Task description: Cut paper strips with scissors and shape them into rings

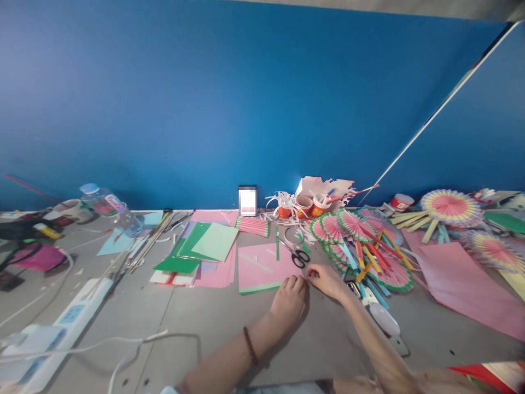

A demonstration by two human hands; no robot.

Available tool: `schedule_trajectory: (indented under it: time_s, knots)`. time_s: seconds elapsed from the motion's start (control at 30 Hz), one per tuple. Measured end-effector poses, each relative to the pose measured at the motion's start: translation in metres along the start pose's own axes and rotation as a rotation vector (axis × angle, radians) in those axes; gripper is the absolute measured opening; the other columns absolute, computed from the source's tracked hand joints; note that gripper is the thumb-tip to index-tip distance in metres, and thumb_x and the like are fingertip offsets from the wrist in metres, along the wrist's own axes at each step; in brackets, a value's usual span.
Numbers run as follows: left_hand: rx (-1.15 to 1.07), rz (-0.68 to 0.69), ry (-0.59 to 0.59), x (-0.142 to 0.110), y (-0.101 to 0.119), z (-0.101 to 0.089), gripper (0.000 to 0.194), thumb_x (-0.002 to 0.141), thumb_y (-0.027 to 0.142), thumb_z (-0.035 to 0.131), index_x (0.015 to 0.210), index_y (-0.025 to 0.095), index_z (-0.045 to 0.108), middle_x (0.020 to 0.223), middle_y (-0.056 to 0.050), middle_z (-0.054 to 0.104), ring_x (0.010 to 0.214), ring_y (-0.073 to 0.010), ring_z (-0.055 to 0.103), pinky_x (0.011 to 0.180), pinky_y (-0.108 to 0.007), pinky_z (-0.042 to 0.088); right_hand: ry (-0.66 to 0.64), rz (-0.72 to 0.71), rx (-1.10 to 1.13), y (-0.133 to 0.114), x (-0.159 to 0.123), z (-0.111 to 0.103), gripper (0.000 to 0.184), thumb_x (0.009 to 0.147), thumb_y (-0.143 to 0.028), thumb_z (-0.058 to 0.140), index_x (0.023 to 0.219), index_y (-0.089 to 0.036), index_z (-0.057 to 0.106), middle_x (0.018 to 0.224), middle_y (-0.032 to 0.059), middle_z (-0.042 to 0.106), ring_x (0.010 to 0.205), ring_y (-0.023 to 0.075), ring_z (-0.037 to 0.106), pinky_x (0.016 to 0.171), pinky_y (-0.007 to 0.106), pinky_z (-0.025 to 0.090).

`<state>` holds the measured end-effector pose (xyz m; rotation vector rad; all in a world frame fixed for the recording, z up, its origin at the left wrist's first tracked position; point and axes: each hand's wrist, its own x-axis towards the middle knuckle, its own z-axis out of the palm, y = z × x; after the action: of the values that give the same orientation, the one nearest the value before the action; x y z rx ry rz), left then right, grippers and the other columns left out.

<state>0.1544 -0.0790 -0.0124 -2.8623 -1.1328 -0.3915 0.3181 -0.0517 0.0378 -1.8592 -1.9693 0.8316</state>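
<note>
A pink paper sheet (262, 265) lies flat on the table, with a pale green strip (256, 290) along its near edge. At its near right corner, my left hand (290, 300) has curled fingers closed on that edge. My right hand (326, 281) is just beside it, thumb and fingers pinched together close to the left fingertips. What sits in the right pinch is too small to make out. Black-handled scissors (301, 258) lie just beyond my hands, partly on the sheet. A narrow dark green strip (278, 243) rests at the sheet's far edge.
Pleated paper fans (356, 225) and coloured sticks crowd the right, near a white mouse (384, 319). Paper cups (303, 206) and a propped phone (248, 201) stand by the blue wall. Left are green sheets (184, 265), a bottle (112, 205), a power strip (77, 323) and cables.
</note>
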Motion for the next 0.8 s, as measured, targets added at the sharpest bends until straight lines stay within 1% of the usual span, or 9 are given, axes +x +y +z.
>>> schedule_trajectory:
  time_s: [0.13, 0.27, 0.4, 0.53, 0.67, 0.8]
  knots:
    - [-0.020, -0.006, 0.013, 0.002, 0.000, 0.001, 0.033, 0.083, 0.016, 0.054, 0.115, 0.010, 0.055, 0.112, -0.012, 0.056, 0.095, -0.0219, 0.049, 0.079, -0.034, 0.045, 0.053, -0.049, -0.044, 0.002, -0.002, 0.005, 0.008, 0.072, -0.016, 0.056, 0.071, -0.018, 0.063, 0.078, 0.0049, 0.065, 0.075, 0.0192, 0.060, 0.070, 0.030, 0.045]
    - [-0.031, 0.015, -0.005, 0.003, 0.000, -0.003, 0.036, 0.083, 0.017, 0.055, 0.118, 0.010, 0.054, 0.113, -0.013, 0.056, 0.096, -0.0220, 0.050, 0.080, -0.035, 0.046, 0.067, -0.055, -0.067, 0.005, -0.006, 0.012, 0.008, 0.076, -0.017, 0.053, 0.076, -0.019, 0.061, 0.084, 0.0050, 0.064, 0.076, 0.0178, 0.060, 0.071, 0.028, 0.045]
    - [-0.026, 0.014, -0.002, 0.002, -0.001, 0.000, 0.032, 0.085, 0.016, 0.052, 0.116, 0.011, 0.055, 0.111, -0.011, 0.057, 0.096, -0.0214, 0.050, 0.081, -0.033, 0.046, 0.094, -0.078, -0.083, 0.006, -0.011, 0.019, 0.010, 0.079, -0.017, 0.049, 0.078, -0.018, 0.059, 0.082, 0.0062, 0.063, 0.075, 0.0186, 0.060, 0.070, 0.029, 0.046]
    - [-0.029, 0.005, 0.044, 0.002, 0.000, 0.007, 0.031, 0.086, 0.015, 0.051, 0.116, 0.011, 0.054, 0.109, -0.011, 0.057, 0.095, -0.0208, 0.051, 0.079, -0.033, 0.047, 0.156, -0.123, 0.004, 0.014, -0.016, 0.024, 0.010, 0.081, -0.020, 0.049, 0.076, -0.019, 0.057, 0.079, 0.0062, 0.062, 0.071, 0.0188, 0.059, 0.069, 0.030, 0.047]
    - [-0.049, -0.022, 0.076, 0.002, 0.002, 0.008, 0.025, 0.086, 0.014, 0.050, 0.110, 0.012, 0.055, 0.107, -0.010, 0.056, 0.095, -0.0210, 0.051, 0.079, -0.033, 0.048, 0.177, -0.129, 0.122, 0.023, -0.022, 0.021, 0.010, 0.081, -0.025, 0.050, 0.077, -0.020, 0.057, 0.077, 0.0057, 0.064, 0.069, 0.0185, 0.059, 0.066, 0.030, 0.048]
    - [-0.110, -0.066, 0.102, -0.001, -0.001, 0.005, 0.022, 0.086, 0.010, 0.048, 0.106, 0.013, 0.055, 0.100, -0.009, 0.057, 0.092, -0.0205, 0.053, 0.080, -0.034, 0.049, 0.215, -0.047, 0.151, 0.031, -0.023, 0.013, 0.014, 0.080, -0.031, 0.051, 0.076, -0.021, 0.059, 0.077, 0.0058, 0.068, 0.073, 0.0207, 0.063, 0.071, 0.032, 0.049]
